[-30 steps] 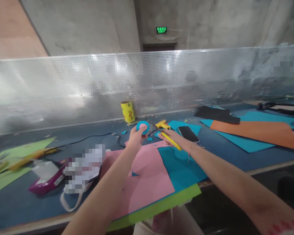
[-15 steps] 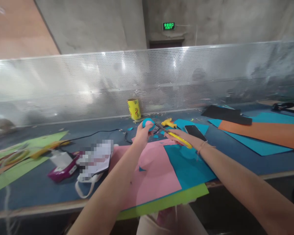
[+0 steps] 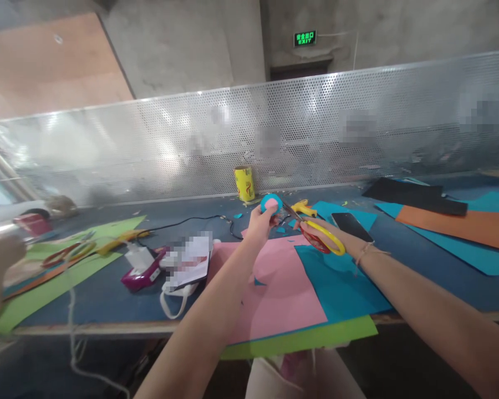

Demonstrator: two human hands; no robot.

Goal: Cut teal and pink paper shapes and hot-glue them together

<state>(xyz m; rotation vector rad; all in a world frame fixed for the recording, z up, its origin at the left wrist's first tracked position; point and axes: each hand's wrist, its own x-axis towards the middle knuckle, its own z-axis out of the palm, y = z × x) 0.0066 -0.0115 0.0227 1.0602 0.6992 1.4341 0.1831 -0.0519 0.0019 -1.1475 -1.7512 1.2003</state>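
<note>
My left hand [image 3: 260,223] is closed round a small teal disc [image 3: 271,203] with pink showing at its centre, held up above the pink sheet [image 3: 274,288]. My right hand [image 3: 336,237] grips yellow-and-red scissors [image 3: 322,235], whose blades point left toward the disc. Both hands hover over overlapping pink, teal [image 3: 341,282] and green [image 3: 307,341] paper sheets at the table's near edge.
A black phone [image 3: 351,226] and a yellow glue gun [image 3: 303,208] lie just behind my right hand. A yellow roll [image 3: 244,184] stands by the perforated metal screen [image 3: 274,127]. A magenta box [image 3: 143,274], white bag, cables and green sheet lie left; orange, teal and black sheets right.
My view has swung left, so everything sits further right in the picture. Both hands stay close together with the disc and the scissors; the scissor handles show more plainly.
</note>
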